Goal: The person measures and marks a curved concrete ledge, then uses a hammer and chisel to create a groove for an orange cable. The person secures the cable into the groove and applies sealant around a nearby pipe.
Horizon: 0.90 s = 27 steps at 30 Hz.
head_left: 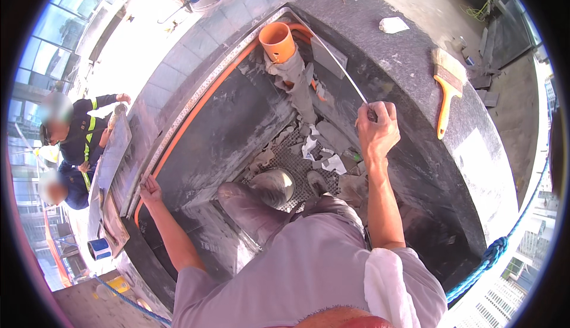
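A speckled whitish strip (199, 93) runs along the left ledge, beside an orange flexible tube (196, 113). My left hand (151, 190) is at their near end, fingers bent and closed against the edge; the fingertips are partly hidden. From the far corner a thin pale strip (345, 71) slants down to my right hand (378, 129), which is closed round its end. Something small and dark shows between those fingers, too little to name. In the corner between both hands stands an open orange pipe (277, 41), its lower part wrapped in grey material.
On the right ledge (371, 28) lie an orange-handled brush (446, 87) and a crumpled white piece (393, 25). Rubble and torn scraps (323, 158) lie around my feet. A blue rope (490, 255) hangs at right. Two people (74, 132) stand beyond the left ledge.
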### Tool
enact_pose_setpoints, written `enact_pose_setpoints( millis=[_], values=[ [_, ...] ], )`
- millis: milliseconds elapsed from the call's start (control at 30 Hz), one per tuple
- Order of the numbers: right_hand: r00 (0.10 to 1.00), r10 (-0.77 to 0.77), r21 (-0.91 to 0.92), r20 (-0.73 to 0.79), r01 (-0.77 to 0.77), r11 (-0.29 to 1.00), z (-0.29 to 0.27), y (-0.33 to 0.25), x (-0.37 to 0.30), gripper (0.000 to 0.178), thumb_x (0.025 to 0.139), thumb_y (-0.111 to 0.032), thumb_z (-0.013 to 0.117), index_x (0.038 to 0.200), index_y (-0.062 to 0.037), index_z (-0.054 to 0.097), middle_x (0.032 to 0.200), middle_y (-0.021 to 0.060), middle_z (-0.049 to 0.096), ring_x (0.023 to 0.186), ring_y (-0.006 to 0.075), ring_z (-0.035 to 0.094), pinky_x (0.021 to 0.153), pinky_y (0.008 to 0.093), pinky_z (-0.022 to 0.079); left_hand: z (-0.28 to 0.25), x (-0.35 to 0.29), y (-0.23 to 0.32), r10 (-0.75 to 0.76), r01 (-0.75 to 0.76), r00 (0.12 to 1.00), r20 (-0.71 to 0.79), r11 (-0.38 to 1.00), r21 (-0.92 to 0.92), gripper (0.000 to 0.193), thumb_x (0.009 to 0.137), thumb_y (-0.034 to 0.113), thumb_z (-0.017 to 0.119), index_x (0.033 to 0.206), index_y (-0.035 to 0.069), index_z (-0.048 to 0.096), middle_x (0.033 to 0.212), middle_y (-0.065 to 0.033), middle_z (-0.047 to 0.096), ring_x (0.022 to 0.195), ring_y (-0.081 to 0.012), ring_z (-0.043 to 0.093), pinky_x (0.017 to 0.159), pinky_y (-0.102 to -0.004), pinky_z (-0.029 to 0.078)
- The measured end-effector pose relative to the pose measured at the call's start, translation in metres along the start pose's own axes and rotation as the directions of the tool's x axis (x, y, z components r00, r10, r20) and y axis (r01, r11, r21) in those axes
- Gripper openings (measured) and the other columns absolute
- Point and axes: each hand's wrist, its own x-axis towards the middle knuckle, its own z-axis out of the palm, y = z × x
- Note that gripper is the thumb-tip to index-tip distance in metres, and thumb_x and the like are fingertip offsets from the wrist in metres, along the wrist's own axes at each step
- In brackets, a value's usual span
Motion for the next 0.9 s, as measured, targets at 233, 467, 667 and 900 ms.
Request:
enact_pose_setpoints(
  millis=[233, 467, 667, 900],
  values=[
    [1.000, -0.016, 0.006, 0.004, 0.016, 1.000, -0.003, -0.002, 0.001, 0.009, 0.087, -0.017, 0.079, 0.085, -0.0110, 0.072, 0.091, 0.0044, 0.071, 0.074, 0.0302, 0.073, 0.067, 0.0435, 0.057, 0.003, 0.002, 0.001, -0.023, 0.023, 1.000, -0.009, 0.999, -0.026, 0.043, 0.118, 0.026, 0.044, 0.136, -0.006, 0.064, 0.140, -0.0140, 0.071, 0.132, -0.0272, 0.068, 0.113, -0.0457, 0.060],
    [1.000, -0.016, 0.003, 0.003, 0.016, 1.000, -0.002, 0.002, -0.003, 0.011, 0.088, -0.018, 0.079, 0.084, -0.0121, 0.071, 0.097, 0.0041, 0.072, 0.074, 0.0348, 0.073, 0.065, 0.0478, 0.055, -0.001, 0.014, 0.000, -0.035, 0.035, 0.999, 0.001, 0.998, -0.047, 0.038, 0.116, 0.025, 0.050, 0.132, -0.006, 0.066, 0.136, -0.0127, 0.073, 0.129, -0.0262, 0.070, 0.110, -0.0444, 0.062],
    [1.000, -0.010, 0.012, 0.008, 0.010, 1.000, -0.001, -0.001, -0.003, 0.011, 0.088, -0.018, 0.079, 0.084, -0.0121, 0.070, 0.095, 0.0048, 0.072, 0.075, 0.0349, 0.074, 0.065, 0.0478, 0.056, -0.008, 0.011, 0.001, -0.033, 0.033, 0.999, 0.008, 0.999, -0.031, 0.034, 0.113, 0.022, 0.057, 0.130, -0.006, 0.067, 0.134, -0.0122, 0.074, 0.128, -0.0256, 0.070, 0.111, -0.0432, 0.062],
    [0.999, -0.048, -0.009, -0.016, 0.047, 0.999, -0.004, -0.005, -0.001, 0.012, 0.089, -0.019, 0.079, 0.083, -0.0129, 0.069, 0.092, 0.0055, 0.071, 0.075, 0.0347, 0.073, 0.066, 0.0470, 0.056, 0.012, -0.008, -0.009, 0.002, -0.002, 1.000, -0.010, 1.000, -0.027, 0.042, 0.116, 0.028, 0.048, 0.137, -0.005, 0.064, 0.141, -0.0115, 0.072, 0.133, -0.0257, 0.068, 0.113, -0.0412, 0.061]
  ],
)
